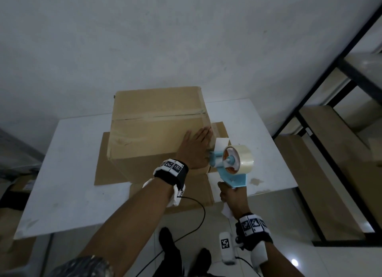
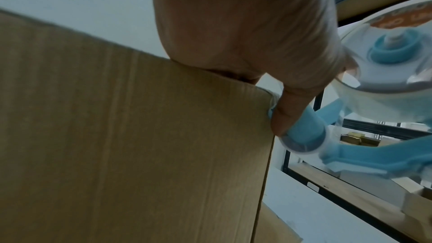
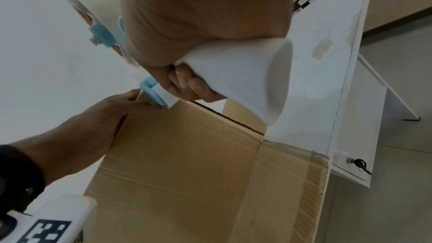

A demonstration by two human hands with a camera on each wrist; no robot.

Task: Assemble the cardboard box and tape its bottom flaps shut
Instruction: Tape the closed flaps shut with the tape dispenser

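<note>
A brown cardboard box (image 1: 153, 128) stands on the white table (image 1: 68, 173), its upper flaps folded down with clear tape along the seam. My left hand (image 1: 198, 140) lies flat on the box top by its right edge; in the left wrist view the thumb (image 2: 290, 110) touches the box corner (image 2: 140, 145) and the dispenser's roller. My right hand (image 1: 231, 196) grips the handle (image 3: 245, 73) of a blue tape dispenser (image 1: 233, 163) that carries a clear tape roll (image 2: 385, 62). The dispenser's front end sits against the box's right side.
Flat cardboard sheets (image 1: 103, 163) lie under the box and reach over the table's near edge. A black metal rack (image 1: 310, 121) with wooden shelves stands to the right. A cable (image 1: 198, 214) hangs below the table. More cartons (image 1: 12, 194) sit at lower left.
</note>
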